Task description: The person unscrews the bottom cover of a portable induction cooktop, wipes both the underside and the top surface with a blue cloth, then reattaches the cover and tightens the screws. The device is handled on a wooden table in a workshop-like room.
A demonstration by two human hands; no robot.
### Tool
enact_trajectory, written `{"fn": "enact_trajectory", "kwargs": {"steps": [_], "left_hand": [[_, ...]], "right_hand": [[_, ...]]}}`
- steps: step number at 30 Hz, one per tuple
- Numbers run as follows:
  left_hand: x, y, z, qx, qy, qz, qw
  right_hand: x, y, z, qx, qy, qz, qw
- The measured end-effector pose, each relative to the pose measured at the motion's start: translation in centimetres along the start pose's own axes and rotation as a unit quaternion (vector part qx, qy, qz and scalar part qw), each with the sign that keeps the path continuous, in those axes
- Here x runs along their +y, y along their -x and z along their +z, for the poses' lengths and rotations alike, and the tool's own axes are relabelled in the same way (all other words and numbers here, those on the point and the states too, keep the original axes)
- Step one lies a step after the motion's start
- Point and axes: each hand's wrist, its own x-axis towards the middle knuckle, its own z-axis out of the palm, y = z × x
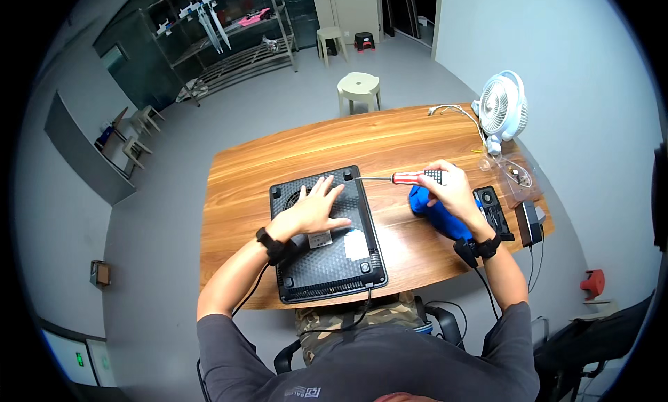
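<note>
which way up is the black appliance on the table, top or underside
Underside up: the black appliance shows corner feet, vent grilles and stuck-on labels. The left hand lies flat on it.

The room was evenly and fairly brightly lit from overhead, with no hard shadows; only soft, short ones lay under the left hand (pixel 313 211) on the black appliance (pixel 325 234) and beneath the right hand (pixel 449 188). A pale sheen of glare crossed the wooden table (pixel 278 162) near its front edge. The fisheye lens bent straight lines strongly toward the rim, curving the walls and the metal shelving (pixel 223 40), and a black vignette framed the circle. The centre was reasonably sharp; detail softened and smeared toward the edges.
</note>
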Motion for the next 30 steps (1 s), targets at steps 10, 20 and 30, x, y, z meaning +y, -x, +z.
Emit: {"fn": "enact_trajectory", "kwargs": {"steps": [10, 20, 30], "left_hand": [[1.6, -2.3, 3.4, -0.064, -0.017, -0.042, 0.997], [1.7, -3.0, 2.9, -0.120, 0.005, -0.044, 0.992], [1.3, -3.2, 2.9, -0.130, 0.022, -0.049, 0.990]], "right_hand": [[-3.6, -6.6, -0.1, -0.021, 0.195, -0.058, 0.979], [-1.9, -15.0, 2.8, -0.143, 0.300, -0.189, 0.924], [-2.1, -19.6, 5.2, -0.263, 0.330, -0.222, 0.879]]}}
